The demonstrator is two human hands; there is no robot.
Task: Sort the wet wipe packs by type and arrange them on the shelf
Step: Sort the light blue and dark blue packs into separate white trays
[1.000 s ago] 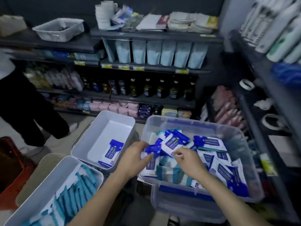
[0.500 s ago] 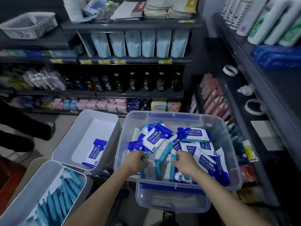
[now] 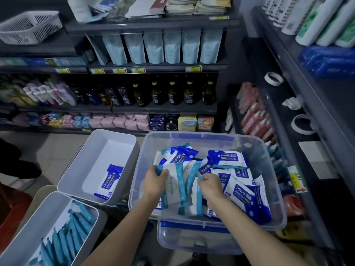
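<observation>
Head view: your left hand (image 3: pixel 155 182) and right hand (image 3: pixel 210 186) each pinched teal-edged packs (image 3: pixel 173 186) inside the clear tub (image 3: pixel 269 160) at six o'clock; stocked dark shelves (image 3: pixel 163 109) stood at twelve, tiled floor (image 3: pixel 53 150) at nine.

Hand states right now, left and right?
Left hand: closed, gripping a teal-edged pack.
Right hand: closed, pinching the top edge of a second teal-edged pack.

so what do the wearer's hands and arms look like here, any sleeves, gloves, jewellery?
Left hand and right hand are bare: no gloves, rings or watch visible. Left forearm and right forearm are bare too, with no sleeve, band or marking in view down to the frame edge.
</observation>
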